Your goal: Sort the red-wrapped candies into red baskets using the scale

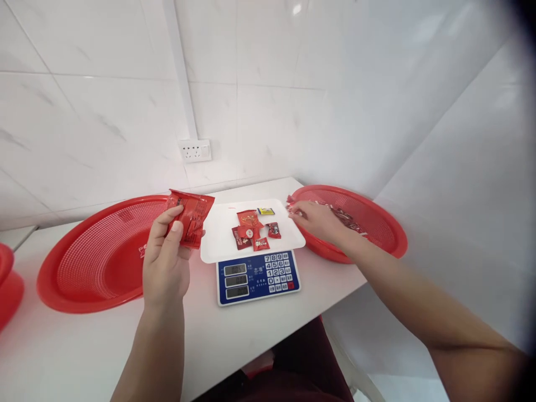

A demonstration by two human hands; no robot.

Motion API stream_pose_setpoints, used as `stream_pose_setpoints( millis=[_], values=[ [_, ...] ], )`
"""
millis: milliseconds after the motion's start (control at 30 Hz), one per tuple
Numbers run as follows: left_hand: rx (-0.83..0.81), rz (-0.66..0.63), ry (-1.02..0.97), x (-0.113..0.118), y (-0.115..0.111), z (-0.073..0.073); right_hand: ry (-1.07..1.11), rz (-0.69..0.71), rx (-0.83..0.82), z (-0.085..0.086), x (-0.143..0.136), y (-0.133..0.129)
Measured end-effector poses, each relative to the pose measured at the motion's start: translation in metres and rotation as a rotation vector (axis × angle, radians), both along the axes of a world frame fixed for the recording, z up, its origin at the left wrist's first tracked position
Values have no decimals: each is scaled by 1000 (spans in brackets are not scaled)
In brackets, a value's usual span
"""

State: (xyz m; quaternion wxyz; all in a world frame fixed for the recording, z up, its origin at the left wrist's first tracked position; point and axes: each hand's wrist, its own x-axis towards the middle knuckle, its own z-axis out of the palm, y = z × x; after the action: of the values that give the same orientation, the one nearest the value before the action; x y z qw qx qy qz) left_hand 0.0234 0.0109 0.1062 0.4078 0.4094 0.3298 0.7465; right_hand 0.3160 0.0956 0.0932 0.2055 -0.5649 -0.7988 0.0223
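My left hand (167,257) is closed on a red packet (192,215) with dark print, held up left of the scale's tray. On the white tray (213,245) of the digital scale (259,279) lie several small packets: a larger red packet (248,216), a small yellow and blue packet (266,211), a dark red packet (273,230) and others. My right hand (312,218) is over the tray's right edge, beside the right basket. Its fingers are pinched on a small red wrapped packet (291,202), partly covered by the fingers.
A red mesh basket (84,296) stands at the left, with few packets showing inside. Another red basket (377,223) at the right holds several red wrapped packets (347,218). More red plastic (8,290) shows at the far left. A wall socket (195,151) sits behind the white table (234,346).
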Motion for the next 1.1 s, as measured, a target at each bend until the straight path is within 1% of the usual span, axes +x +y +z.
stream_pose_setpoints(
  millis=[100,167,267,367,533,933,1100],
  values=[
    [23,-1,14,-1,1,-2,33,-96,-13,4,12,-17],
    [27,-6,23,-1,1,-3,64,-168,-47,4,22,-25],
    [19,-16,24,-1,3,-5,97,-277,-87,1,37,-32],
    [18,-26,16,-1,4,-5,111,-338,-99,-4,48,-34],
    [15,-32,14,0,4,-5,128,-387,-111,-6,57,-36],
    [7,-15,32,1,3,-5,121,-385,-140,-4,58,-41],
    [7,-28,36,0,3,-5,18,-488,-137,-5,66,-38]
  ],
)
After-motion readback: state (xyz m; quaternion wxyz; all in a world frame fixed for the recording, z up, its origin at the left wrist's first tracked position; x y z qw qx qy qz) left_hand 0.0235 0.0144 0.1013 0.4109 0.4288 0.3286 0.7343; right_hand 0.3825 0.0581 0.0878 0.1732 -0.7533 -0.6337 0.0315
